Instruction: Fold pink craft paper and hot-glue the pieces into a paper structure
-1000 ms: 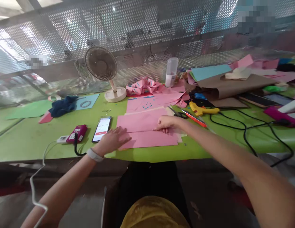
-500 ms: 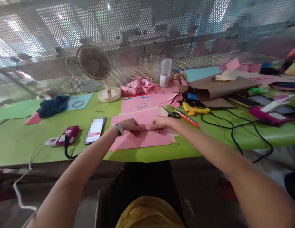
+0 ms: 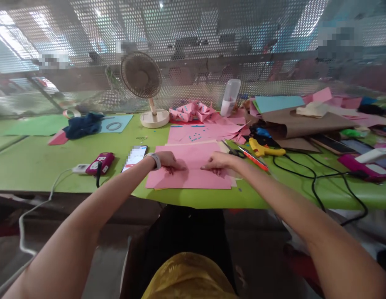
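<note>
A pink paper sheet [image 3: 193,180] lies on a small stack of paper at the table's front edge, a faint crease running across its middle. My left hand [image 3: 169,162], a white watch band [image 3: 155,161] at its wrist, rests on the left part with fingers curled in and the tips at the crease. Mirroring it, my right hand [image 3: 217,162] is closed at the crease on the right part. A bare strip of paper shows between the two hands. Their undersides are partly hidden.
Scissors [image 3: 235,152], an orange cutter [image 3: 254,158] and a yellow glue gun [image 3: 266,149] lie to the right. At left are a phone [image 3: 136,155] and a magenta power box [image 3: 101,163]. Behind stand a fan [image 3: 154,118], folded pink paper pieces [image 3: 193,111] and a bottle [image 3: 230,97].
My hands have drawn apart along the crease, left hand leftward and right hand rightward, baring the paper between them. The camera view has turned slightly left.
</note>
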A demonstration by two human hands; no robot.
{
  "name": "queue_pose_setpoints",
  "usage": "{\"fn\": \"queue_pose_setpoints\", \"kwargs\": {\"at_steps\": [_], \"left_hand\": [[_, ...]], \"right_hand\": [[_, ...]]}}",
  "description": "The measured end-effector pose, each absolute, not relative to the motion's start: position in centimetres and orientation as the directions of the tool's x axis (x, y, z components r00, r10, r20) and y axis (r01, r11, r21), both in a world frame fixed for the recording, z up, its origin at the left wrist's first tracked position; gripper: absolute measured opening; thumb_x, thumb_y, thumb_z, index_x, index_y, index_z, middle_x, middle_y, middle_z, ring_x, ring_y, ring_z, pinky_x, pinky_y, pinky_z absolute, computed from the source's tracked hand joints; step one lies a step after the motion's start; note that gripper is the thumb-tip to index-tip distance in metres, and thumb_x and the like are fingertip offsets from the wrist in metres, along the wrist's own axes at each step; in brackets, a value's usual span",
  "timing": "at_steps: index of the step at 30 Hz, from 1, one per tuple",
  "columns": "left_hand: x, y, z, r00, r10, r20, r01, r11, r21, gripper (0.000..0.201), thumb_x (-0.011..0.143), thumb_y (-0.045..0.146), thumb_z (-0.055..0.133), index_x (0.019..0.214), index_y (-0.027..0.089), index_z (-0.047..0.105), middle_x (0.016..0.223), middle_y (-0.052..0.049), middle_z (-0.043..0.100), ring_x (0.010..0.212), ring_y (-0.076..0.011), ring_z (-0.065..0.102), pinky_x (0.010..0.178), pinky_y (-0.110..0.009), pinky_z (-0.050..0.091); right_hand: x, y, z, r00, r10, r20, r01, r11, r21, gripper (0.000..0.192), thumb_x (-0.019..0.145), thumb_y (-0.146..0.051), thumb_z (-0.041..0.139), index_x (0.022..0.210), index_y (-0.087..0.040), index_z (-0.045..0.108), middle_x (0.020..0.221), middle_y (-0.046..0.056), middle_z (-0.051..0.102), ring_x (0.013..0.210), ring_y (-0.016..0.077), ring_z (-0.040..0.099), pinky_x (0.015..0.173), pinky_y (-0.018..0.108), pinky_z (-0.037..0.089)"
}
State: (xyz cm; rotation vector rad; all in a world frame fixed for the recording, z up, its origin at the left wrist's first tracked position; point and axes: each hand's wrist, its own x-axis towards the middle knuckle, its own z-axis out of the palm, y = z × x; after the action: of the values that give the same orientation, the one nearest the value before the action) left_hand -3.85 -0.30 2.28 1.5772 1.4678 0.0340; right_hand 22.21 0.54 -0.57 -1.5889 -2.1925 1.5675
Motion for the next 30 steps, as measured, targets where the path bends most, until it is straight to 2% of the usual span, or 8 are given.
{"fn": "queue_pose_setpoints", "kwargs": {"at_steps": [8, 13, 15, 17, 19, 23, 26, 30], "left_hand": [[-10.2, -1.0, 3.3, 0.082, 0.77, -0.632, 0.795, 0.332, 0.508, 0.032, 0.044, 0.031, 0.092, 0.042, 0.016, 0.064, 0.048, -0.011, 0.064, 0.035, -0.0141, 0.051, 0.041, -0.023, 0.034], [-11.6, -0.9, 5.4, -0.032, 0.85, -0.526, 0.803, 0.335, 0.493, 0.031, 0.039, 0.009, 0.089, 0.038, 0.015, 0.059, 0.041, -0.009, 0.059, 0.038, -0.0211, 0.057, 0.046, -0.028, 0.04], [-11.8, -1.0, 6.5, -0.045, 0.867, -0.496, 0.805, 0.325, 0.496, 0.032, 0.043, 0.01, 0.088, 0.037, 0.015, 0.057, 0.039, -0.009, 0.057, 0.036, -0.0207, 0.056, 0.046, -0.029, 0.041], [-11.6, -1.4, 7.1, -0.015, 0.894, -0.447, 0.802, 0.278, 0.529, 0.032, 0.05, 0.018, 0.088, 0.038, 0.015, 0.058, 0.042, -0.01, 0.06, 0.039, -0.0204, 0.058, 0.047, -0.028, 0.042], [-10.9, -2.0, 7.2, 0.057, 0.938, -0.343, 0.781, 0.172, 0.601, 0.031, 0.06, 0.03, 0.084, 0.045, 0.015, 0.061, 0.049, -0.01, 0.064, 0.046, -0.0207, 0.063, 0.049, -0.027, 0.045], [-8.7, -3.8, 6.2, 0.16, 0.972, -0.17, 0.709, 0.007, 0.705, 0.031, 0.072, 0.043, 0.075, 0.062, 0.016, 0.064, 0.06, -0.009, 0.07, 0.054, -0.0191, 0.067, 0.051, -0.026, 0.048], [-7.4, -5.0, 5.6, 0.174, 0.972, -0.156, 0.664, 0.001, 0.748, 0.032, 0.075, 0.047, 0.072, 0.069, 0.016, 0.063, 0.063, -0.008, 0.071, 0.055, -0.017, 0.067, 0.051, -0.024, 0.049], [-6.8, -6.0, 5.8, 0.24, 0.954, -0.182, 0.584, 0.008, 0.812, 0.036, 0.077, 0.051, 0.07, 0.071, 0.016, 0.064, 0.063, -0.007, 0.071, 0.054, -0.0149, 0.066, 0.047, -0.021, 0.045]], "right_hand": [[22.3, 0.9, -0.9, -0.474, 0.723, -0.503, 0.716, -0.015, -0.698, 0.045, 0.065, -0.053, 0.08, 0.055, -0.016, 0.056, 0.045, 0.0, 0.056, 0.04, 0.0107, 0.052, 0.041, 0.023, 0.046], [22.1, 0.5, -0.4, -0.455, 0.738, -0.498, 0.741, 0.003, -0.672, 0.045, 0.067, -0.053, 0.079, 0.055, -0.016, 0.055, 0.045, 0.0, 0.057, 0.042, 0.0113, 0.053, 0.044, 0.023, 0.046], [21.9, 0.2, 0.1, -0.452, 0.744, -0.492, 0.766, 0.041, -0.641, 0.043, 0.071, -0.051, 0.076, 0.056, -0.016, 0.056, 0.047, 0.001, 0.057, 0.043, 0.0119, 0.054, 0.047, 0.024, 0.046], [21.7, -0.3, 0.8, -0.444, 0.781, -0.44, 0.811, 0.141, -0.568, 0.042, 0.075, -0.051, 0.072, 0.056, -0.016, 0.057, 0.049, 0.002, 0.059, 0.045, 0.0128, 0.055, 0.049, 0.025, 0.044], [21.4, -0.8, 1.4, -0.43, 0.853, -0.294, 0.848, 0.271, -0.454, 0.04, 0.075, -0.052, 0.07, 0.062, -0.016, 0.061, 0.055, 0.003, 0.063, 0.051, 0.0147, 0.058, 0.051, 0.026, 0.041], [20.9, -2.0, 1.9, -0.462, 0.887, 0.007, 0.845, 0.443, -0.3, 0.029, 0.073, -0.046, 0.072, 0.085, -0.021, 0.067, 0.087, 0.004, 0.071, 0.075, 0.0176, 0.063, 0.057, 0.025, 0.035], [20.8, -2.4, 1.9, -0.515, 0.856, -0.043, 0.826, 0.483, -0.292, 0.019, 0.076, -0.037, 0.069, 0.084, -0.02, 0.067, 0.091, 0.004, 0.07, 0.078, 0.017, 0.061, 0.059, 0.025, 0.035], [21.3, -2.0, 2.3, -0.555, 0.817, -0.155, 0.786, 0.454, -0.42, 0.014, 0.075, -0.031, 0.067, 0.074, -0.018, 0.066, 0.076, 0.003, 0.068, 0.069, 0.0166, 0.058, 0.058, 0.026, 0.035]]}}
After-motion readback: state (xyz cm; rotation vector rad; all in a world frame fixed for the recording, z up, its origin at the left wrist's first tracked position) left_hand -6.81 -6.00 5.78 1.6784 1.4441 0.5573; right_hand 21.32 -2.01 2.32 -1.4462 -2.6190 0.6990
